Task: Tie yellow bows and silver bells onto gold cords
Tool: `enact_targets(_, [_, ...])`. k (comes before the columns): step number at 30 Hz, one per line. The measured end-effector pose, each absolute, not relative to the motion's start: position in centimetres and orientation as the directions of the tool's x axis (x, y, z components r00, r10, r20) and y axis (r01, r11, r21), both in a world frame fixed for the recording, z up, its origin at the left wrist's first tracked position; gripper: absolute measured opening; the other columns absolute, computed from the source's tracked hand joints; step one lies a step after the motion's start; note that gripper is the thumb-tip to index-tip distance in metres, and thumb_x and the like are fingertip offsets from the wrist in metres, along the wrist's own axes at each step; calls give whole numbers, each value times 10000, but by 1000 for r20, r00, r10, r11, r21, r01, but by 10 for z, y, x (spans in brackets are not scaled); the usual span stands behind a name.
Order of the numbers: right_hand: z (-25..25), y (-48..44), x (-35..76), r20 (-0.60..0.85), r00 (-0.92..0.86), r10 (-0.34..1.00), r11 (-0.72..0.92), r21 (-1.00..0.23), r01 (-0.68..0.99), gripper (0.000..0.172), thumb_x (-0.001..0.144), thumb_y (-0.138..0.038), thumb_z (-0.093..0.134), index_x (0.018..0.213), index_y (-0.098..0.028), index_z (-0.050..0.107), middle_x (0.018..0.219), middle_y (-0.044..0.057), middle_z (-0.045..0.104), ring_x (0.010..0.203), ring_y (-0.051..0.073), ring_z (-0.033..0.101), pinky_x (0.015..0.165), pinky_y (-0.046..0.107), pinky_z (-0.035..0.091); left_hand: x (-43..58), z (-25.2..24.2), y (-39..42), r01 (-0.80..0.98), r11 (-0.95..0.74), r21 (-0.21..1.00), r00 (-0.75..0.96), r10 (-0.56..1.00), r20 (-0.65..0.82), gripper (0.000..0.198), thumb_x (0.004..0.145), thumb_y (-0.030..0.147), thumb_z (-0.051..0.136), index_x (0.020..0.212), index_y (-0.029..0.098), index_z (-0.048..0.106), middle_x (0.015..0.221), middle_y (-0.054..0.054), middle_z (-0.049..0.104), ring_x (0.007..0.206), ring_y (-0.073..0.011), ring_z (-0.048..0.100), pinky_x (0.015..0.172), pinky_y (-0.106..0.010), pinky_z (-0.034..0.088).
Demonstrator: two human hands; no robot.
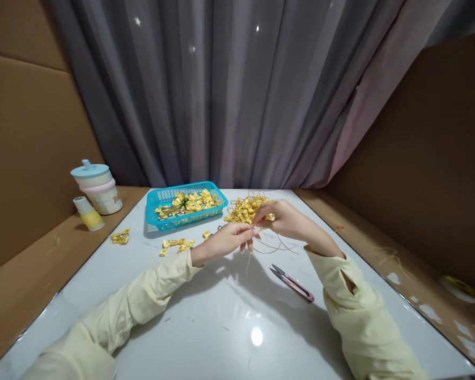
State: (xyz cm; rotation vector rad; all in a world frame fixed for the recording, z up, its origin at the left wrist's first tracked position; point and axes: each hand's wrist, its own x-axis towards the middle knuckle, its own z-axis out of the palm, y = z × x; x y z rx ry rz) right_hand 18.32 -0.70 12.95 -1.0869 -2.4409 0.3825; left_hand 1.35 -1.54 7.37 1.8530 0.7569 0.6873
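white table (206, 343), hands (226, 239) pinching thin cord (248, 264)

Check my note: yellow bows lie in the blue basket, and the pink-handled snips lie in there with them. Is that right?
Not quite: the pink-handled snips are not in the blue basket. The head view shows them on the white tabletop, to the basket's right. The yellow bows do lie in the basket.

Near tabletop (206, 338) passable; snips (293, 282), bow pile (242, 210) and basket (186, 221) obstruct
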Motion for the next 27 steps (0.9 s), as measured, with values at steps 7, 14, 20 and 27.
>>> enact_targets(7, [123, 1, 184, 265, -646, 716, 694, -376, 614, 243, 663, 3, 496, 674, -133, 697, 679, 30, 656, 636, 131, 565, 604, 221, 404, -3, 86, -15, 163, -196, 967, 655, 755, 43, 283, 847, 346, 498, 744, 127, 645, 609, -10, 580, 545, -84, 475, 495, -192, 313])
enact_targets(14, [115, 2, 174, 272, -658, 703, 702, -417, 578, 229, 683, 7, 509, 688, -122, 698, 717, 41, 661, 672, 130, 574, 621, 218, 406, 0, 82, -15, -6, 343, 939, 785, 584, -208, 341, 868, 363, 481, 642, 120, 561, 437, 76, 330, 394, -42, 255, 432, -172, 238])
enact_targets(20, [108, 8, 168, 336, -523, 783, 618, -517, 593, 233, 695, -24, 549, 879, -108, 666, 883, 77, 657, 778, 160, 592, 678, 248, 445, -4, 89, -16, -172, 489, 855, 830, 540, -142, 428, 942, 266, 332, 531, 154, 365, 423, 83, 196, 377, -48, 159, 383, -152, 191])
enact_targets(27, [122, -11, 165, 45, -553, 832, 224, -939, 262, 262, 716, -92, 600, 975, -130, 594, 1027, 90, 628, 960, 169, 587, 792, 279, 476, -12, 106, -16, -469, 357, 808, 592, 806, -13, 423, 956, 326, 310, 569, 159, 348, 413, 92, 197, 348, -38, 158, 360, -133, 206])
